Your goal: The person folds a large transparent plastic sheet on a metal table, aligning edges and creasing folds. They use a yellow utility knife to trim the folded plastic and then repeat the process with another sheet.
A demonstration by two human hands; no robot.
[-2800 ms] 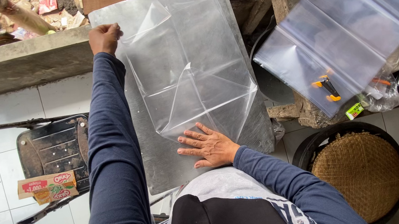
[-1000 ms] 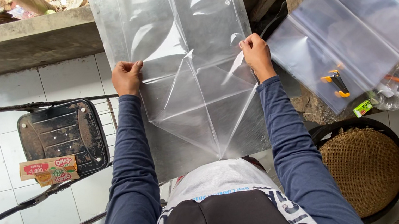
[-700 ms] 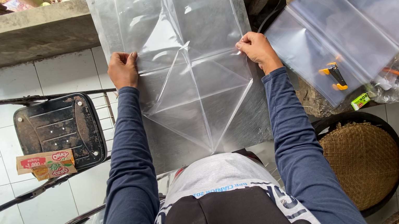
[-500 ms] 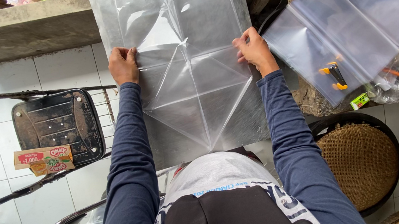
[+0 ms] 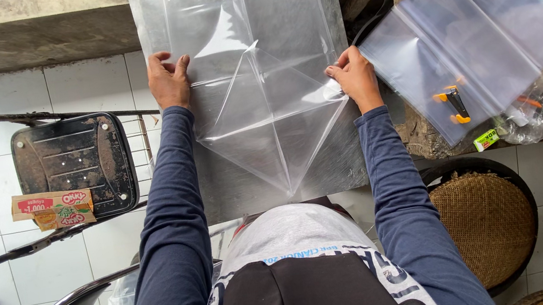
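While both arms reach forward, the left hand [image 5: 167, 80] lies on the left edge of a large clear plastic bag [image 5: 260, 75], fingers flat and pressed onto the film, thumb side tucked at the edge. Right hand [image 5: 352, 78] is at the bag's right edge, at 3 o'clock from the left hand, its grip pinched shut on the film. Bag lies spread flat on a grey metal desk [image 5: 332, 172], centre of view, running up to 12 o'clock out of frame; creases form a triangle with its point towards 6 o'clock, between the hands. Both sleeves are dark blue.

At 2 o'clock from the bag, a stack of more clear plastic sheets [image 5: 488, 19] lies tilted, apart from the right hand. Just under it, a small black and orange tool [image 5: 454, 106] shows through the film. At 5 o'clock, a round woven basket [image 5: 486, 221] sits on the white tiled floor [image 5: 12, 98]. At 9 o'clock, a black metal chair seat [image 5: 74, 167] carries a small cardboard packet [image 5: 54, 208] on its near edge.
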